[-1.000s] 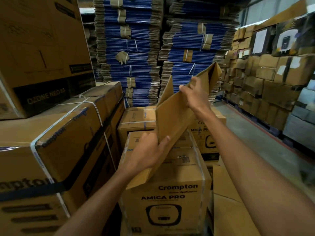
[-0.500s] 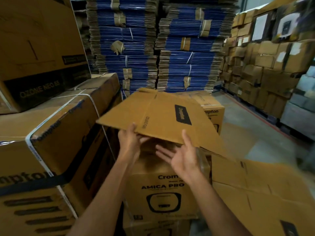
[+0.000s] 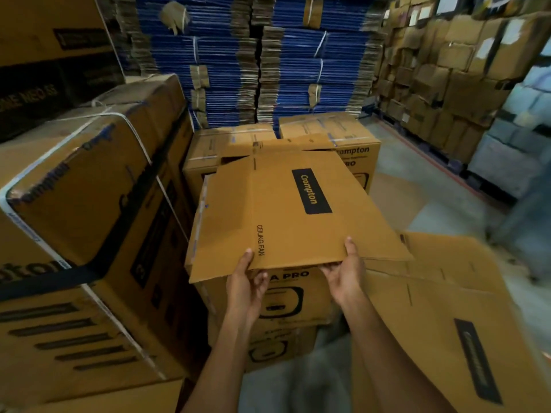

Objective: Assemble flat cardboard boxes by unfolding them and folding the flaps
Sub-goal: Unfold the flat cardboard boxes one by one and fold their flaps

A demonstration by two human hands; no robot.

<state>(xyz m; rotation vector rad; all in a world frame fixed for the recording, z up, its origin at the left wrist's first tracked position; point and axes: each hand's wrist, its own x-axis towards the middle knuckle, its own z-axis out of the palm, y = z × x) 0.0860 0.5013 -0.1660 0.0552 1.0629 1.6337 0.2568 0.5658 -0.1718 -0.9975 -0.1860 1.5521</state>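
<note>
Carton [image 3: 283, 210] edge — hands [image 3: 244, 283] [image 3: 346, 275], apparently mid-grip

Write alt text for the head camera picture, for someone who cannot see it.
A left hand and a right hand hold the near edge of a flat Crompton carton, thumbs on top, over a printed box. Strapped cartons stand at left; blue stacks of flat cardboard behind.

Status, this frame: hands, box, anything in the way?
Both gripping: left hand, right hand on near edge of flat box. Not yet unfolded, lying over AMICA PRO carton. Tight: strapped cartons on left, loose cardboard on right.
</note>
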